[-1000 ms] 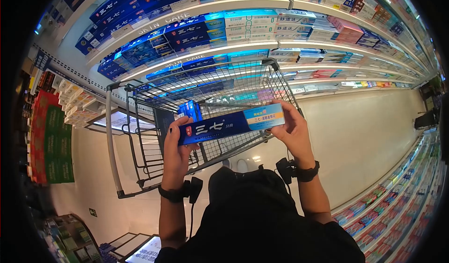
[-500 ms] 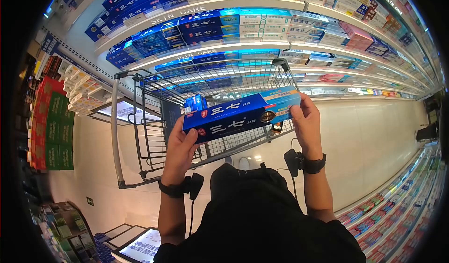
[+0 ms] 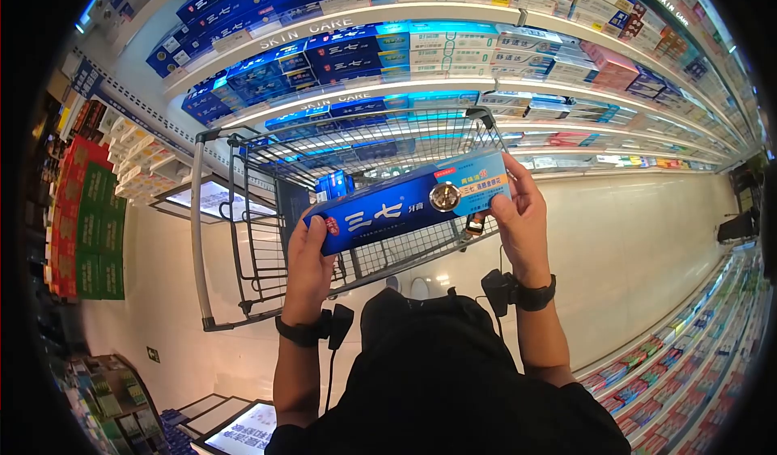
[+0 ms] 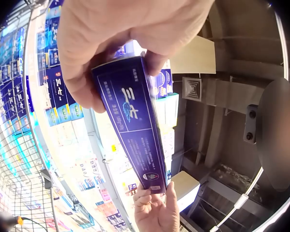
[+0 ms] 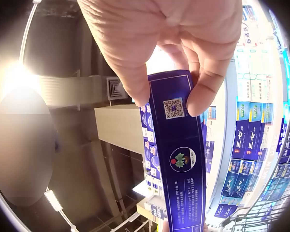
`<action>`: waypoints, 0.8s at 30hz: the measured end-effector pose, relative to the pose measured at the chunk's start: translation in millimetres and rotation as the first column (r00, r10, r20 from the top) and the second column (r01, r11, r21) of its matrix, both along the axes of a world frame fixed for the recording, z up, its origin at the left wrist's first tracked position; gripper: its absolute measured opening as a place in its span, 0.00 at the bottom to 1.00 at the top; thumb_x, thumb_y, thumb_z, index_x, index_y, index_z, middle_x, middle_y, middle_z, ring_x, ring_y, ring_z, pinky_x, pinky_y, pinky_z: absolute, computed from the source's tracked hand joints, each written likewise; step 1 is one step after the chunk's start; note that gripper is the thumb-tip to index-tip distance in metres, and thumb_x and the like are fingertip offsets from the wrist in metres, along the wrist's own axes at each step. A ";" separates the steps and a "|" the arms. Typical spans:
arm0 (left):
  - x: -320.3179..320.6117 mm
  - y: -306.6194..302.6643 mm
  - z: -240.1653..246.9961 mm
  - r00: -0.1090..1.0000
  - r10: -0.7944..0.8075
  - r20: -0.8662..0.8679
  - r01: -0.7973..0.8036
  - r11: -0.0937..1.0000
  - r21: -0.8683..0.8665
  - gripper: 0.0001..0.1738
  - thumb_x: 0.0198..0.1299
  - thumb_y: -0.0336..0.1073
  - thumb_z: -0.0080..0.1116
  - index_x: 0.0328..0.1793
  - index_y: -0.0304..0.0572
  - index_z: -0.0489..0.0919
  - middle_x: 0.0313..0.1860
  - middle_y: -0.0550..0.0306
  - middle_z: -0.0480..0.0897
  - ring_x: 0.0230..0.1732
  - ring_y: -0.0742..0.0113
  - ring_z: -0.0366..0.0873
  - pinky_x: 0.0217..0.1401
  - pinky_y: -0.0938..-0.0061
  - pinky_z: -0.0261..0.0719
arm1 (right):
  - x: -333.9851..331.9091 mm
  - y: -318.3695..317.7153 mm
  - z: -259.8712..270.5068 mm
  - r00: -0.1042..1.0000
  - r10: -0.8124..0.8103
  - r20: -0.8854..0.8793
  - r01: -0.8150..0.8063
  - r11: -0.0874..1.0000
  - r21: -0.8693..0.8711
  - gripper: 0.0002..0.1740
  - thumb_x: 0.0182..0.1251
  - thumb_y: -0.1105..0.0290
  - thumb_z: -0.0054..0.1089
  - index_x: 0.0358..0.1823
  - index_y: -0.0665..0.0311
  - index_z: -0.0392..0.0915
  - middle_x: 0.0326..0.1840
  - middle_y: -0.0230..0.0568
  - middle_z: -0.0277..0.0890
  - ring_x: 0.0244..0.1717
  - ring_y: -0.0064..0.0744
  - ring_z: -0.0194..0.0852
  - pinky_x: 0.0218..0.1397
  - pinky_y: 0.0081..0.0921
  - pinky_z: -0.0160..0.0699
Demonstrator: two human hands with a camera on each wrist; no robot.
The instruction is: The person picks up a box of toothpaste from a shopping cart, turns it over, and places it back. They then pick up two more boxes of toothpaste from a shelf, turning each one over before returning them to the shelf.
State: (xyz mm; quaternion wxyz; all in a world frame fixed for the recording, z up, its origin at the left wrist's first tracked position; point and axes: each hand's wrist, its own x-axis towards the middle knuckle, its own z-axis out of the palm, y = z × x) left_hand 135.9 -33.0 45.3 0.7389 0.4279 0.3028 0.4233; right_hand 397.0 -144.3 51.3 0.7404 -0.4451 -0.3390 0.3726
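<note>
A long blue toothpaste box [image 3: 376, 215] with white characters and a light-blue end is held level above the shopping cart [image 3: 200, 245]. My left hand [image 3: 309, 265] pinches its left end, thumb on the front face. At the light-blue end, my right hand [image 3: 524, 227] grips with thumb in front and fingers behind. The front face, with a round emblem, is turned toward the head camera. In the right wrist view, a QR code [image 5: 174, 109] shows on another face. Inside the cart lies a smaller blue box [image 3: 334, 185], partly covered by the held box.
Lit shelves [image 3: 380, 14] stacked with toothpaste boxes stand beyond the cart. Another rack of small packages [image 3: 688, 350] runs along the right. Red and green cartons [image 3: 85, 228] stack up at the left. A lit sign panel [image 3: 243, 431] is at the lower left.
The box has been turned about its length in both hands; a broad face with the round emblem now shows, where a plainer blue face showed before. Both hands still hold its ends.
</note>
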 end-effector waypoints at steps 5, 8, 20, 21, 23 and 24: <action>-5.8 4.2 -6.0 0.998 0.014 -0.059 -0.013 1.000 0.026 0.30 0.74 0.51 0.40 0.69 0.33 0.62 0.58 0.51 0.74 0.60 0.65 0.72 0.67 0.67 0.68 | -9.5 -7.7 0.5 0.997 0.064 0.047 -0.062 0.997 -0.050 0.43 0.59 0.72 0.67 0.73 0.69 0.52 0.46 0.45 0.79 0.42 0.24 0.78 0.41 0.20 0.81; -5.0 1.3 -0.3 0.997 0.025 -0.077 -0.020 0.998 0.054 0.30 0.74 0.51 0.40 0.71 0.35 0.61 0.56 0.54 0.74 0.59 0.67 0.72 0.66 0.68 0.69 | -15.2 -10.3 3.6 0.991 0.090 0.096 -0.083 0.993 -0.081 0.47 0.57 0.75 0.68 0.75 0.66 0.49 0.49 0.45 0.78 0.47 0.25 0.78 0.44 0.19 0.80; -13.0 -4.5 19.5 0.985 0.009 -0.174 0.010 0.994 0.108 0.29 0.75 0.50 0.38 0.73 0.37 0.60 0.50 0.57 0.74 0.53 0.73 0.72 0.59 0.77 0.71 | -27.7 -12.0 4.5 0.977 0.123 0.175 -0.101 0.986 -0.130 0.55 0.48 0.73 0.77 0.75 0.61 0.50 0.58 0.44 0.71 0.57 0.31 0.73 0.58 0.27 0.74; -12.7 -6.1 23.2 0.985 0.008 -0.171 0.011 0.993 0.115 0.29 0.75 0.50 0.37 0.73 0.37 0.60 0.50 0.57 0.74 0.53 0.73 0.73 0.58 0.77 0.71 | -27.4 -12.5 3.8 0.976 0.116 0.184 -0.092 0.987 -0.134 0.55 0.47 0.72 0.77 0.75 0.61 0.50 0.58 0.44 0.71 0.58 0.31 0.73 0.58 0.27 0.74; -12.4 -6.6 25.5 0.989 0.007 -0.150 0.011 0.993 0.121 0.29 0.75 0.49 0.37 0.73 0.36 0.60 0.51 0.55 0.75 0.53 0.72 0.73 0.58 0.76 0.72 | -26.9 -13.4 4.5 0.974 0.105 0.199 -0.078 0.987 -0.138 0.55 0.47 0.72 0.77 0.75 0.61 0.51 0.58 0.44 0.71 0.58 0.32 0.73 0.58 0.27 0.74; -13.1 -6.0 25.9 0.991 0.007 -0.134 0.009 0.993 0.119 0.29 0.75 0.49 0.37 0.73 0.36 0.60 0.51 0.55 0.75 0.53 0.72 0.74 0.58 0.76 0.73 | -27.0 -14.0 5.7 0.974 0.102 0.203 -0.074 0.987 -0.141 0.55 0.47 0.72 0.77 0.75 0.62 0.51 0.58 0.44 0.71 0.57 0.31 0.73 0.58 0.27 0.74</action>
